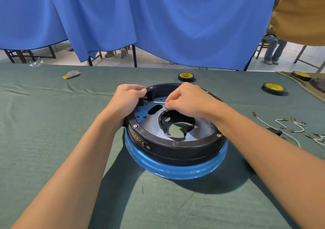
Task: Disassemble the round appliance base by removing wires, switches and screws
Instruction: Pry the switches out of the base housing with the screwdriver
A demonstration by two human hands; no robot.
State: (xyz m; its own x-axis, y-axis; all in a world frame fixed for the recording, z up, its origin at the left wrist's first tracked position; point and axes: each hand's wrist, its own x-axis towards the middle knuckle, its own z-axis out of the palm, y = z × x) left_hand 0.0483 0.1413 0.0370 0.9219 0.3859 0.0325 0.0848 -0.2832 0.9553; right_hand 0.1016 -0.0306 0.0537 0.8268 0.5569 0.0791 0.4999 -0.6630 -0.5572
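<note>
Green cloth (52, 158) spread over the table. Nearest on it, centred between both forearms: round black base (175, 151), open side up, seated on a blue ring (175, 171). On its near-left wall, red writing (139, 140), too blurred to read, with a small oval mark (148, 147) just beside. Seated in the rim, hex screws (135, 126). At the far-left rim, left hand (129, 98) curled round a black switch (141, 101). Opposite, right hand (186, 98) pinching a thin silver rod (157, 101), tip at the switch terminals. Off right on the cloth, loose white wires (297, 128) with metal ends. Farther back, black tape rolls (186, 77) with yellow cores, lettering illegible. Behind all, blue curtain (158, 17).
</note>
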